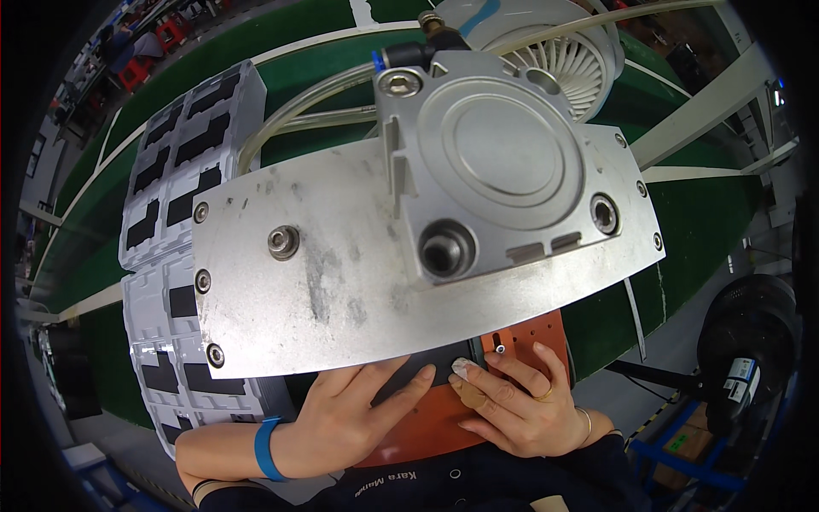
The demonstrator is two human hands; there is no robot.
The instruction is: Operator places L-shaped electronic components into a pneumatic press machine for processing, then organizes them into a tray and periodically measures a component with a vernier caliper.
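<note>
My left hand (354, 418), with a blue band at its wrist, reaches under the front edge of a silver metal plate (341, 299). Its fingers are stretched and spread over a flat black piece (439, 363), and some fingertips are hidden by the plate. On the right of the same piece lies my right hand (525, 405), fingers extended, a white covering on one fingertip. Nothing shows gripped in either hand. The black piece lies on an orange-brown fixture base (426, 427); its far side is hidden beneath the plate.
A metal pneumatic cylinder (495, 162) with clear hoses (316, 94) sits above the plate, over my hands. White trays (252, 85) holding flat black pieces stand at left on the green surface (324, 64). Behind is a white fan (563, 72); a black cylindrical device (751, 333) stands at right.
</note>
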